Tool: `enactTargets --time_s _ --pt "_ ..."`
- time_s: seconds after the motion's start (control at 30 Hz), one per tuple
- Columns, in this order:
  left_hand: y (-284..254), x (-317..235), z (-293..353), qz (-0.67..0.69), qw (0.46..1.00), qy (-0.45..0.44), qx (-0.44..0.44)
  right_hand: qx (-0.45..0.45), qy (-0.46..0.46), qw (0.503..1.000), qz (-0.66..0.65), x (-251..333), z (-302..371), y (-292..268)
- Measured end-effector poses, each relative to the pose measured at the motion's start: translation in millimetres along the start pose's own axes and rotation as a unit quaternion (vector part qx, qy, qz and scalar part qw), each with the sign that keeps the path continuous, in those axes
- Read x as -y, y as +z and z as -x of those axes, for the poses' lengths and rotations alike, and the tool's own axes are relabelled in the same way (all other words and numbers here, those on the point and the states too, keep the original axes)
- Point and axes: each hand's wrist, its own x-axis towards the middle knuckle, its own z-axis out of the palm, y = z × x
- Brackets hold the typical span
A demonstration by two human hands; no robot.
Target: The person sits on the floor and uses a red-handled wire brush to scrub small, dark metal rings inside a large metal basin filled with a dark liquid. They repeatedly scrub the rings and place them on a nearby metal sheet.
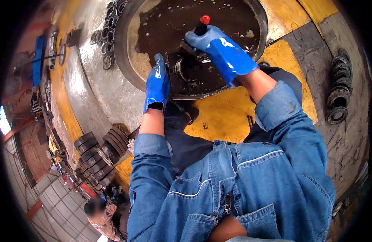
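Both my hands wear blue rubber gloves over a round basin [127,60] of dark, oily liquid. My right hand [218,46] is closed round the black, red-tipped handle [204,20] of what looks like a brush; its working end is hidden beneath the glove. Beside it, at the near side of the basin, a wet metal ring [179,69] shows as a shiny curved edge. My left hand [158,82] grips the ring's left side, thumb stretched upward along it. The left fingers are mostly hidden behind the part.
Several small metal rings [107,36] lie left of the basin. Stacks of dark rings [95,157] stand at the lower left, and a row of ring parts [339,86] lies at the right. Yellow plates [222,117] cover the floor near my legs. A person [103,218] is at the lower left.
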Motion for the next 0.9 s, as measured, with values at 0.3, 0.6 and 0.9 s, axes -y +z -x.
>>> enactTargets --time_s 0.3,0.6,0.9 --pt "3.8 -29.2 3.9 -0.133 0.991 -0.027 0.012 0.076 -0.087 0.993 0.018 -5.4 -2.3 8.1" --pt "4.4 -15.7 -3.3 -0.200 0.972 0.122 0.009 -0.022 0.061 0.987 -0.144 -28.9 12.1 -4.2" --pt "9.7 -4.2 -22.2 -0.119 0.992 -0.011 0.034 -0.005 -0.015 1.000 -0.002 -52.2 0.3 -8.9"
